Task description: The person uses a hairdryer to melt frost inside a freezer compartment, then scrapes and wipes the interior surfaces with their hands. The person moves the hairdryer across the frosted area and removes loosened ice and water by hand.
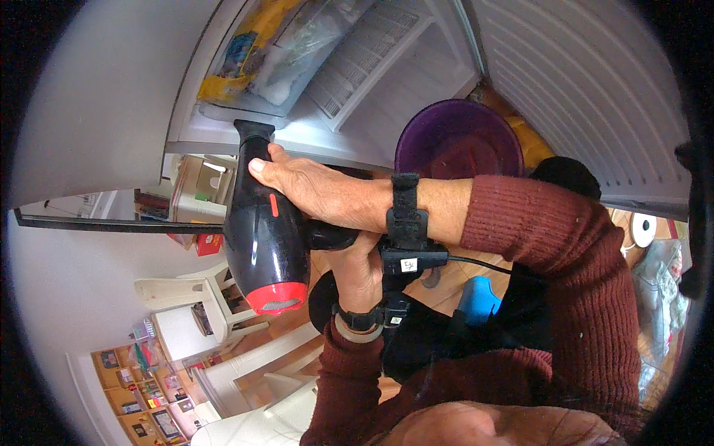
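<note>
A black hair dryer (264, 238) with a red ring at its rear end is held between both my hands. Its flat nozzle (255, 130) points up at the lower edge of an open freezer compartment (387, 111). My right hand (312, 189), its arm reaching across from the right, grips the barrel behind the nozzle. Below it, my left hand (361, 271) is closed round the handle (331, 236), its fingers partly hidden. Just above the nozzle sits a clear freezer drawer (290, 97) with yellow and transparent bags in it. Each wrist wears a black strap.
The freezer door (580, 89) stands open at the right. Beneath the compartment is a purple bucket (457, 137). A blue object (480, 301) lies near the floor. White chairs (216, 297) and shelves of small items (141, 394) are at the lower left; a plastic bag (658, 297) is far right.
</note>
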Motion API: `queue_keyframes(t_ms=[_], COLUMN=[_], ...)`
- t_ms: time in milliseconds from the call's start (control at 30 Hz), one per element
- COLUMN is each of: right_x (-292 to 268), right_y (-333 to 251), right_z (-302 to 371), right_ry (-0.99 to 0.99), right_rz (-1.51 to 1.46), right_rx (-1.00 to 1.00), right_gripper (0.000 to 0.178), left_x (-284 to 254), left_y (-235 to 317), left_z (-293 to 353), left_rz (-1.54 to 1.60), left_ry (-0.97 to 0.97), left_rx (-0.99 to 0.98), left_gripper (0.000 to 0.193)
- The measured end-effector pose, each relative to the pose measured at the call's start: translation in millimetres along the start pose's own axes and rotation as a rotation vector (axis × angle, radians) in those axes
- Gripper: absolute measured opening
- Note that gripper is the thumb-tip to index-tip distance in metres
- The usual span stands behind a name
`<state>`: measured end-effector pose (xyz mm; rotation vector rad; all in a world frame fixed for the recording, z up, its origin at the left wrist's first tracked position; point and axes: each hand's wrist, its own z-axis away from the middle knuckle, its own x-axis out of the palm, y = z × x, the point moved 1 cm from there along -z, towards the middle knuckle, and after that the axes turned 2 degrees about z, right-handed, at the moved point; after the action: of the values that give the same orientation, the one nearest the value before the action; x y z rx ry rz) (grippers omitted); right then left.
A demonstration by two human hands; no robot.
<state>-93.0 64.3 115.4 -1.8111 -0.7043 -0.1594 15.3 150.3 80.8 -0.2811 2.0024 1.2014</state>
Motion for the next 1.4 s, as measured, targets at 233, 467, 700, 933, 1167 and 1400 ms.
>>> queue_keyframes(t_ms=[233, 467, 700, 933, 1167, 1400], right_x=[-2, -3, -4, -8, -19, -57], right_y=[7, 5, 5, 14, -5, -21], right_z=[-1, 0, -1, -9, 20, 35], right_ry=[0.021, 0.037, 0.029, 0.045, 0.091, 0.136], right_rz=[0.034, 0.004, 0.004, 0.008, -0.123, -0.015], right_rx=[0.023, 0.029, 0.008, -0.039, 0.095, 0.01], right_gripper=[0.096, 0.1, 0.107, 0.097, 0.07, 0.036], left_x=[5, 11, 12, 13, 23, 6], left_y=[1, 2, 4, -11, -15, -42], left_z=[-3, -6, -9, -7, -8, -7], left_rz=[0.259, 0.971, 0.97, 0.652, 0.808, 0.37], left_ry=[0.04, 0.172, 0.227, 0.201, 0.226, 0.134], left_rx=[-0.156, -0.426, -0.442, -0.359, -0.372, -0.18], left_gripper=[0.033, 0.035, 0.036, 0.035, 0.043, 0.022])
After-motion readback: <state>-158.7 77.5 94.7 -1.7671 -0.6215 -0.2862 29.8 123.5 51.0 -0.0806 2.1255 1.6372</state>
